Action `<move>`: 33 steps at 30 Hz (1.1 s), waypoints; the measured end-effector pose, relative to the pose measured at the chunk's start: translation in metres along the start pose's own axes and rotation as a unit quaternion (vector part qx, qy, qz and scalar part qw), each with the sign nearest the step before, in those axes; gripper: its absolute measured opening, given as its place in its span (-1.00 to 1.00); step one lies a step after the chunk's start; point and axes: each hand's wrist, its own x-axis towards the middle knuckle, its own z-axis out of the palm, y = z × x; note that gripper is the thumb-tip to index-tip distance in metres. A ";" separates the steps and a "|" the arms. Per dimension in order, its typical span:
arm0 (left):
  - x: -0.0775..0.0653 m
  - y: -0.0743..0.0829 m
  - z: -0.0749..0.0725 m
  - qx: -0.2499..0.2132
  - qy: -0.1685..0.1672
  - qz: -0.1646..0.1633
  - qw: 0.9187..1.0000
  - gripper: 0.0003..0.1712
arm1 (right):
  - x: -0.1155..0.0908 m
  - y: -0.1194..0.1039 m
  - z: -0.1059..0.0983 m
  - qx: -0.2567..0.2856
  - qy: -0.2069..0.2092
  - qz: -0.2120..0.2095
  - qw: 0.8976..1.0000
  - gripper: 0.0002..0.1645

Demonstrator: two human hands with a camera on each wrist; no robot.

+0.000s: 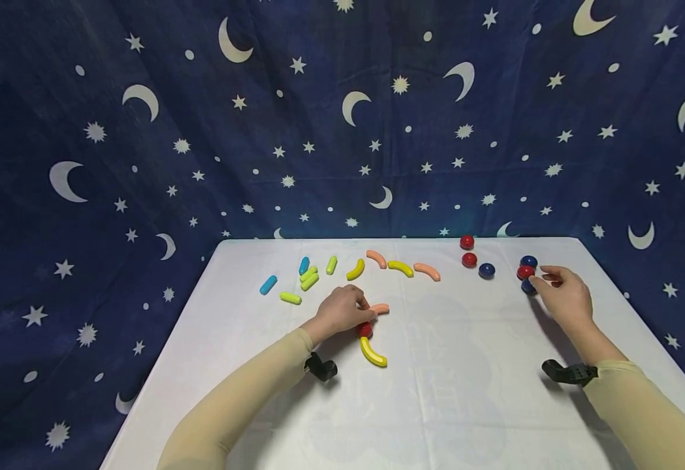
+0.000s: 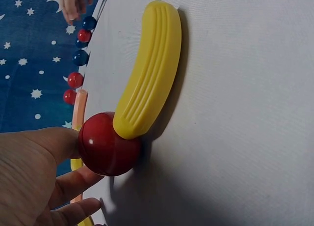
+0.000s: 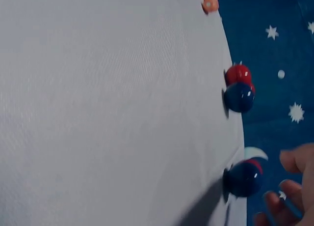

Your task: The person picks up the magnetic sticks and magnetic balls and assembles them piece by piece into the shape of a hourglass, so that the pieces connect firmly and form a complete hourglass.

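Observation:
My left hand [image 1: 342,309] grips a red ball [image 2: 105,147] between thumb and fingers, low over the white table. A curved yellow piece [image 2: 154,64], ridged along its length, meets the ball at one end. Just beyond the fingers in the head view is a curved pink piece [image 1: 381,309]; the hand hides whether it touches the ball. At the right, my right hand [image 1: 567,297] hovers with thumb and fingers spread beside a cluster of balls, including a red one [image 1: 525,272] and a dark blue one [image 1: 528,261]. In the right wrist view, a gap separates its fingers from the nearest blue ball [image 3: 244,179].
Short green sticks [image 1: 290,297] and blue sticks [image 1: 268,284] lie at the back left. Curved yellow [image 1: 401,268] and pink pieces [image 1: 427,271] lie along the back middle. Two red balls [image 1: 469,260] and a blue ball [image 1: 486,270] sit farther right. A star-patterned curtain [image 1: 318,117] stands behind the table.

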 end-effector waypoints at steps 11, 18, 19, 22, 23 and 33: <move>-0.002 0.001 0.000 0.010 0.003 0.003 1.000 -0.74 | 0.012 0.017 0.003 -0.011 -0.068 0.096 0.993 0.05; 0.000 -0.002 0.001 0.005 0.001 0.003 1.000 -0.75 | 0.014 0.020 0.005 -0.041 -0.068 0.085 0.993 0.11; 0.001 -0.002 0.001 0.004 0.001 0.003 1.000 -0.75 | 0.014 0.020 0.006 -0.045 -0.066 0.084 0.993 0.11; 0.001 -0.002 0.001 0.001 0.000 0.002 1.000 -0.75 | 0.014 0.019 0.007 -0.054 -0.059 0.088 0.993 0.09; 0.001 -0.002 0.001 0.000 -0.001 0.002 1.000 -0.75 | 0.014 0.018 0.007 -0.056 -0.056 0.090 0.993 0.07; 0.000 -0.001 0.000 0.002 -0.008 0.002 1.000 -0.74 | 0.003 0.016 0.009 -0.067 -0.056 0.089 0.992 -0.17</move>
